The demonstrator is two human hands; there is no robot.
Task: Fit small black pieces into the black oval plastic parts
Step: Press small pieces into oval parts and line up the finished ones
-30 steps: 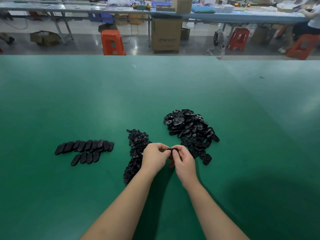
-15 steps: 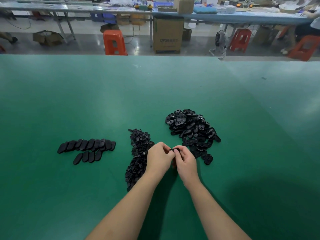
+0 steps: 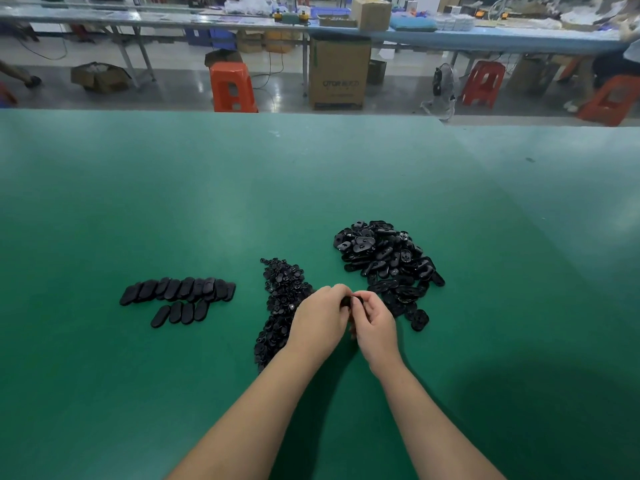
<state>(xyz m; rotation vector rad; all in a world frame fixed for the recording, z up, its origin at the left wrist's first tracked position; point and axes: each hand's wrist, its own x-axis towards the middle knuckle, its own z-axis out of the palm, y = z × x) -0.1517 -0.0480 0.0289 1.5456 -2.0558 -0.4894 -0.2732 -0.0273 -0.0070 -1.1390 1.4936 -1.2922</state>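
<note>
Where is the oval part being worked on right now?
In the head view, the oval part is pinched between the left hand and right hand, low centre, between the two loose black piles.

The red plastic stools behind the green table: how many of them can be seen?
3. One stool stands left of the cardboard box, one stool right of it, and one stool at the far right edge, partly cut off. Others may be hidden.

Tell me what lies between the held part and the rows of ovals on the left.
The strip-shaped pile of small black pieces lies on the green table between the black oval plastic part and the laid-out rows.
</note>
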